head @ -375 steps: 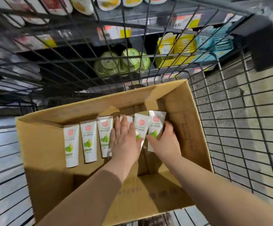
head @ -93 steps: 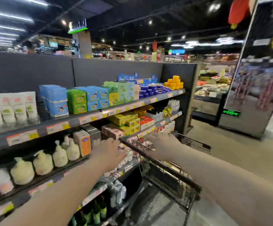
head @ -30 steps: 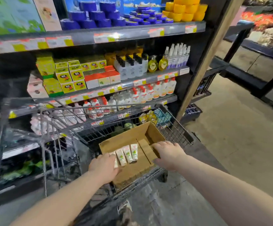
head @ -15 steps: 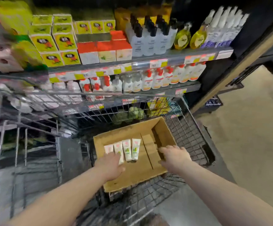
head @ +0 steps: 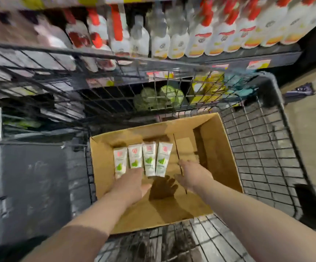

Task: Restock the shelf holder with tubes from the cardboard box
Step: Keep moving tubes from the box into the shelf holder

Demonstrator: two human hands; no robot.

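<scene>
Both hands now further inside cardboard box (head: 219, 148). Four white tubes (head: 143, 160), green-printed, side by side. Left hand (head: 132, 186), right hand (head: 193, 175): fingers spread, empty.

Four tubes (head: 143, 160) lie side by side in one box (head: 219, 148), which sits in one cart (head: 266, 148), with two hands, left (head: 132, 184) and right (head: 193, 174), over it; the bottles (head: 178, 40) on the shelf behind are too blurred to count.
</scene>
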